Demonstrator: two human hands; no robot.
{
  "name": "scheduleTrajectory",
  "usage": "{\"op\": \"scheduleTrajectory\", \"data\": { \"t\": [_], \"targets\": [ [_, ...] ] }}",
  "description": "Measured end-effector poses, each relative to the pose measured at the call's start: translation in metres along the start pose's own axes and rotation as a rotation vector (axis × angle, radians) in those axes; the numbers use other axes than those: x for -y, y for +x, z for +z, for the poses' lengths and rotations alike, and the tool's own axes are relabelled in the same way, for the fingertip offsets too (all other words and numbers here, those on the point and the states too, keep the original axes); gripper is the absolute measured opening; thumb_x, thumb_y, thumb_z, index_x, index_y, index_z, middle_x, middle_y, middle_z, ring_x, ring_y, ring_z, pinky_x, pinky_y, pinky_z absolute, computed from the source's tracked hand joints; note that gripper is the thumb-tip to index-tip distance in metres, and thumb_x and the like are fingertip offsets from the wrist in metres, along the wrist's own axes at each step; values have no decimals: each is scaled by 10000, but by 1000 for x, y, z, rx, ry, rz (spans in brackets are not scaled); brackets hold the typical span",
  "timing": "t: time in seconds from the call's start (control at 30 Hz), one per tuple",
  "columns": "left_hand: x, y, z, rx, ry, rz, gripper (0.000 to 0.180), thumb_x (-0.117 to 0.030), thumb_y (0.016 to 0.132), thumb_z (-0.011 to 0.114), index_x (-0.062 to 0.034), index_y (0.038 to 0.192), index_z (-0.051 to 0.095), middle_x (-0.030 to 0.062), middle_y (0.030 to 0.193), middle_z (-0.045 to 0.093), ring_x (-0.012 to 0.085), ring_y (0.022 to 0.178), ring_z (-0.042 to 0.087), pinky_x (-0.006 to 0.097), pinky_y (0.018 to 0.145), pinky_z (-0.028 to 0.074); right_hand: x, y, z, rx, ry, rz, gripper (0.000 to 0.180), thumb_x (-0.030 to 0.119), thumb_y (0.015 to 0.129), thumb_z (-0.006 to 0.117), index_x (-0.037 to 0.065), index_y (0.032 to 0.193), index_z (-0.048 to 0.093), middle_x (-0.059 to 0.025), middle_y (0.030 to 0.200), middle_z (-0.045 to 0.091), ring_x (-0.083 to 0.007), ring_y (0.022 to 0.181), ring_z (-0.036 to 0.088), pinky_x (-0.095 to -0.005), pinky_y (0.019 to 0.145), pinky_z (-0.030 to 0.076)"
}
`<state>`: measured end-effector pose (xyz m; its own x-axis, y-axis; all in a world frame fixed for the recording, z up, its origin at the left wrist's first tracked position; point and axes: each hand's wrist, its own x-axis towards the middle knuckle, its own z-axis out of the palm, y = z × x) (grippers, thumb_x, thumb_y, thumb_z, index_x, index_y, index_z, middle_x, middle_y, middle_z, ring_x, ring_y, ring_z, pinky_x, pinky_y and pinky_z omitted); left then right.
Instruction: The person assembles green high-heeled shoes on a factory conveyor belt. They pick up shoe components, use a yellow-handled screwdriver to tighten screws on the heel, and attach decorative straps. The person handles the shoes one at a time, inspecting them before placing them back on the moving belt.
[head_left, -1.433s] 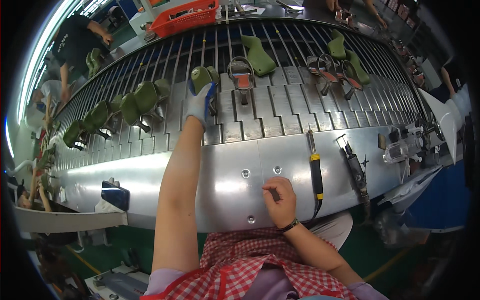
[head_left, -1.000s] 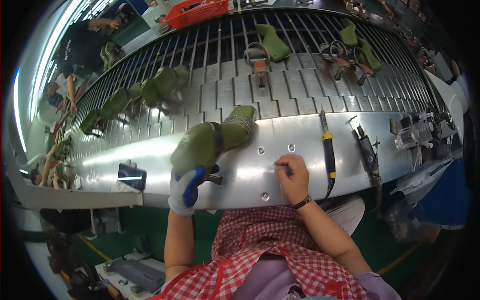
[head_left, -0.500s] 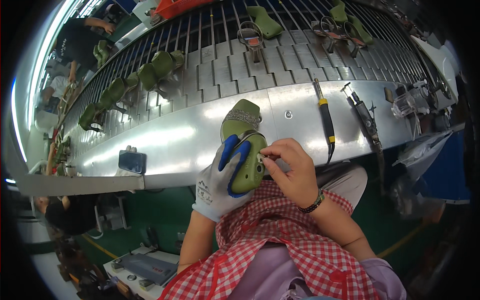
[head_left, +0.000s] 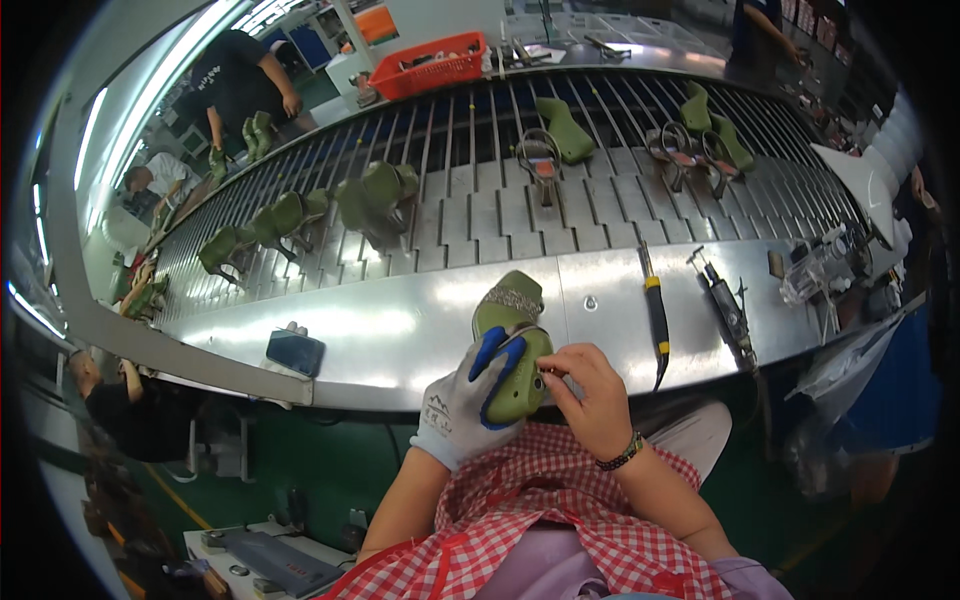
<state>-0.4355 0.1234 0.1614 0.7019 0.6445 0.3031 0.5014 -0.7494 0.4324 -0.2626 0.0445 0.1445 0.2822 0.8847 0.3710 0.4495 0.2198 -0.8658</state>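
Observation:
A green shoe last point(head_left: 533, 362) carries a glittery strap point(head_left: 512, 298) near its toe and a dark band across its middle. My left hand point(head_left: 455, 405), in a grey and blue glove, wraps round the last from the left and tilts it over the bench edge. The fingers of my bare right hand point(head_left: 592, 398) are pinched together at the last's right side, close to a dark hole in it. Whatever lies between those fingertips is too small to make out.
Behind the metal bench point(head_left: 400, 330), a slatted conveyor point(head_left: 470, 215) bears several green lasts point(head_left: 285, 213). A black pen-shaped tool with yellow bands point(head_left: 656, 315) and another dark hand tool point(head_left: 724, 305) lie right, a phone point(head_left: 295, 352) left. Beyond stand a red basket point(head_left: 428, 66) and other people.
The view has tilted up, so everything sits lower in the picture. Both hands keep to the last. A small pale piece seen at my right fingertips before no longer shows clearly.

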Motion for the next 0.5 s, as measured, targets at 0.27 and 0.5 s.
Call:
{"op": "scheduleTrajectory", "data": {
  "t": [0.27,0.5],
  "targets": [
    [1,1,-15,60,-17,-32,769,-310,625,766,-186,1333,492,151,1332,511,332,1037,634,405,788,561,4,14,-11,220,20,-26,146,107,847,654,45,975,619,-108,946,608,-258,849,638,-332,733,509],
    [15,5,-19,-31,-99,-75,788,-287,607,770,-179,1336,492,156,1335,511,343,1100,597,409,837,545,0,3,7,344,84,-71,113,141,819,679,47,863,635,-114,882,630,-303,806,608,-377,708,485]
  ]
}}
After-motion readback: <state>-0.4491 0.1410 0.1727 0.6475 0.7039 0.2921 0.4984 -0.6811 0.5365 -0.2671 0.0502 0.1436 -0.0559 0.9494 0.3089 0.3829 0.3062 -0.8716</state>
